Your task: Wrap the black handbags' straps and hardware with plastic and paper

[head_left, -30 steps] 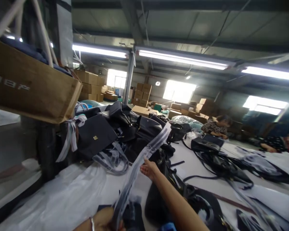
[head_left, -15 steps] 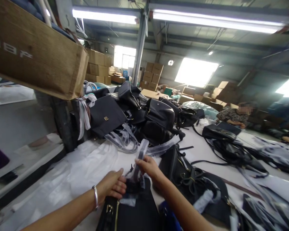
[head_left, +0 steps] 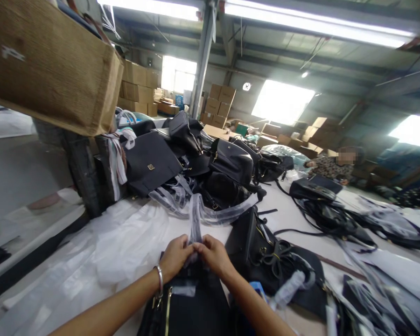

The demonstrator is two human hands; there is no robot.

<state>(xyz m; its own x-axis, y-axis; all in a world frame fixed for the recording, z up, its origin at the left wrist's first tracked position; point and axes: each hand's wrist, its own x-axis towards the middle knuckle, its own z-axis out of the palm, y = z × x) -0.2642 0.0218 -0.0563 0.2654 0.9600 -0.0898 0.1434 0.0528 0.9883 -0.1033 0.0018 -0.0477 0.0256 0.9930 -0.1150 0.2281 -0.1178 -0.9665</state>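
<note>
Both my hands meet over the top of a black bag [head_left: 196,308] that lies in front of me, with a gold zip on its left part. My left hand [head_left: 175,257], a silver bangle on its wrist, is closed on a plastic-wrapped strap [head_left: 195,217]. Right beside it, my right hand [head_left: 215,256] pinches the same strap, thumbs almost touching. The strap rises beyond my fingers; its lower end is hidden behind them. A small piece of clear film [head_left: 184,291] lies on the bag.
Thin white wrapping sheets [head_left: 126,242] cover the table's left part. Black bags [head_left: 231,161] are heaped ahead, and another black bag [head_left: 266,252] with a tied cord lies at right. A brown fabric bag [head_left: 56,70] hangs at upper left. A person [head_left: 331,165] sits across the table.
My left hand has gone from open fingers to closed on the wrapped strap, moving right and up. My right hand has come lower, next to the left. The view has shifted slightly.
</note>
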